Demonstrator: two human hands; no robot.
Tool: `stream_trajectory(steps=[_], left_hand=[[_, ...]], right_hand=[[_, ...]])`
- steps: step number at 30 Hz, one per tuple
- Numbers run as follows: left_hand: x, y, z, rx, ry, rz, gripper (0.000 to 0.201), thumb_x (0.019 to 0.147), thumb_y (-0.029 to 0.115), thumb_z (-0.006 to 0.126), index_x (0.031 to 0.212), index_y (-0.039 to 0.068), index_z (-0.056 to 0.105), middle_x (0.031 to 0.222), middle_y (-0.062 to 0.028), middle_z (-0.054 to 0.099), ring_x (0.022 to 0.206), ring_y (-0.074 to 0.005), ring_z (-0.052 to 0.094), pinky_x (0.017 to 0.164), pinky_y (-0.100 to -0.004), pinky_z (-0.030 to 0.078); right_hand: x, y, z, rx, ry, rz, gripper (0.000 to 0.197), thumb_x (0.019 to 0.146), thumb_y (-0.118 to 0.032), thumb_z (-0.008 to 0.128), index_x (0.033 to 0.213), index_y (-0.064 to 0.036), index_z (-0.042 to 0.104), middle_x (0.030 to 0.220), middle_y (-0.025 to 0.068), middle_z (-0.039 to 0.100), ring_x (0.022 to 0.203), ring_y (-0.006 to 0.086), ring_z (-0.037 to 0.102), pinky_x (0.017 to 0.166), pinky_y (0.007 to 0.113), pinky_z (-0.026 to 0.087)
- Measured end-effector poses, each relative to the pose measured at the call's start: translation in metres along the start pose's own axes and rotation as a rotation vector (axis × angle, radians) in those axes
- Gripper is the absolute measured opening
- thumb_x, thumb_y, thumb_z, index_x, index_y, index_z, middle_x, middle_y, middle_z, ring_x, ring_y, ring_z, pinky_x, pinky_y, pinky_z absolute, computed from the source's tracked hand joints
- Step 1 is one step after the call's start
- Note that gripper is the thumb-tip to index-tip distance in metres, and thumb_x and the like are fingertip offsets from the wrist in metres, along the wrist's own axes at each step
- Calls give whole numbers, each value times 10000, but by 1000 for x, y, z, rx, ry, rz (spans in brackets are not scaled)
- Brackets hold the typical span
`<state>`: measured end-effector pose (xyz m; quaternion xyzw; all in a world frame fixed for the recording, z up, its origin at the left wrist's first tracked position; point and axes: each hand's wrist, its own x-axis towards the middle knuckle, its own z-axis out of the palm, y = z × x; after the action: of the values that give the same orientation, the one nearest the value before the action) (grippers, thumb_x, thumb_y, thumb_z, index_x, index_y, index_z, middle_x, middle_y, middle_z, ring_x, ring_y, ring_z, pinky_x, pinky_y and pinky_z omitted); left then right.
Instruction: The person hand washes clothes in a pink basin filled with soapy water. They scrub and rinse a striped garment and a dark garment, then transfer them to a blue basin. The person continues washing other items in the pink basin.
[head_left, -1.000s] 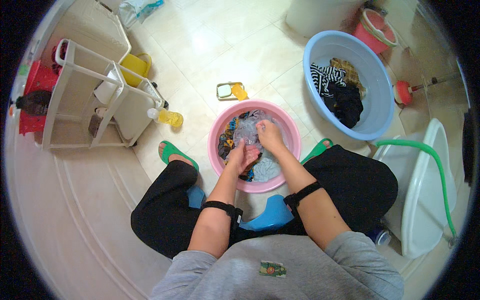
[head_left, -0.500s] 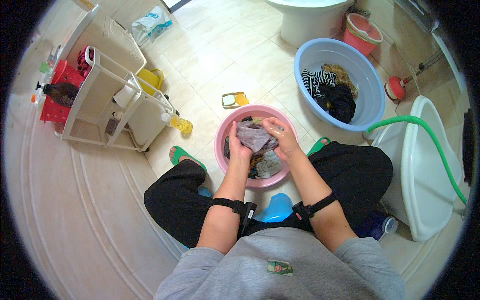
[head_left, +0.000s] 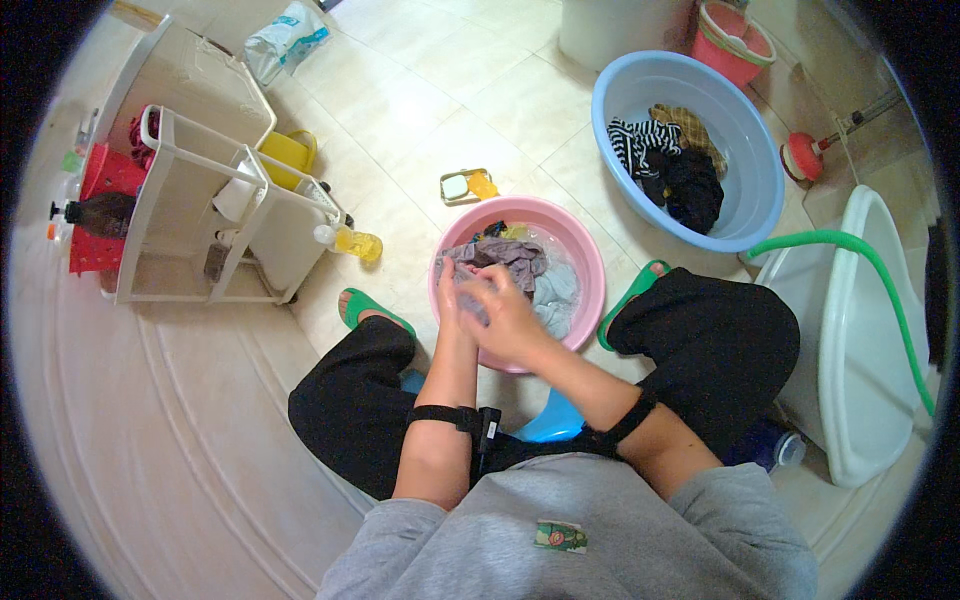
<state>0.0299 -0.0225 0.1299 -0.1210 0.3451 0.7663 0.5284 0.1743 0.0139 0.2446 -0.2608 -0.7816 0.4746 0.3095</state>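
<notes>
A wet grey-purple cloth (head_left: 515, 258) lies bunched over the left and far side of a pink basin (head_left: 592, 250). Part of it is gathered between my hands above the basin's near left rim. My left hand (head_left: 452, 305) is closed against the bunched cloth, palm turned inward. Crossing over to meet it, my right hand (head_left: 510, 325) has its curled fingers pressed onto the same cloth; those fingers are slightly blurred. Beside the cloth in the basin sits a pale blue-white garment (head_left: 556, 295) in sudsy water. Darker, patterned fabric (head_left: 490, 232) shows at the far edge.
A soap dish (head_left: 457, 186) with an orange piece beside it is beyond the basin. At far right stands a blue tub (head_left: 740, 215) of clothes. A white rack (head_left: 190, 298) and bottle of yellow liquid (head_left: 360, 245) are left; a green hose (head_left: 860, 252) hangs over a white basin (head_left: 850, 400) right.
Both hands came closer together and moved to the near left of the basin. The grey-purple cloth, held up between them before, now partly lies in the basin. The pale garment shows more.
</notes>
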Motion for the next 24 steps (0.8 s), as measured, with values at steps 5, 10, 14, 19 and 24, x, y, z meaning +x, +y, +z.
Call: stream_trajectory(steps=[5,10,14,19,24], left_hand=[[-1,-14,-13,78,-56,-36,484,959,548,529,1032,80,628,917,-93,650,832,-229,627,717,-372,536],[0,-42,13,155,206,20,440,1007,452,487,1186,58,564,1060,-89,649,937,-233,649,847,-390,540],[17,-29,-10,94,108,-58,384,1015,437,449,1126,106,610,1031,-102,661,976,-248,634,891,-450,517],[20,-34,-34,1021,-48,387,291,978,325,511,1069,64,604,1052,-133,648,976,-271,624,923,-458,492],[2,-46,-4,231,229,-30,334,978,342,546,1158,65,598,1146,-128,645,1024,-255,629,886,-441,524]], right_hand=[[-3,19,22,-247,-79,-12,215,836,-208,649,999,-67,647,999,183,570,953,379,597,776,471,525],[44,85,20,-280,93,373,190,887,-231,571,870,-44,600,969,204,585,839,428,611,777,531,496],[42,66,25,-273,-11,301,209,905,-241,558,931,-40,610,1007,212,583,891,430,600,777,531,491],[20,31,39,-249,-161,51,244,926,-272,540,969,-42,608,1052,218,581,914,434,600,787,532,494],[52,76,16,-344,-25,412,256,935,-286,527,986,-49,608,1062,222,580,921,424,611,791,536,500]])
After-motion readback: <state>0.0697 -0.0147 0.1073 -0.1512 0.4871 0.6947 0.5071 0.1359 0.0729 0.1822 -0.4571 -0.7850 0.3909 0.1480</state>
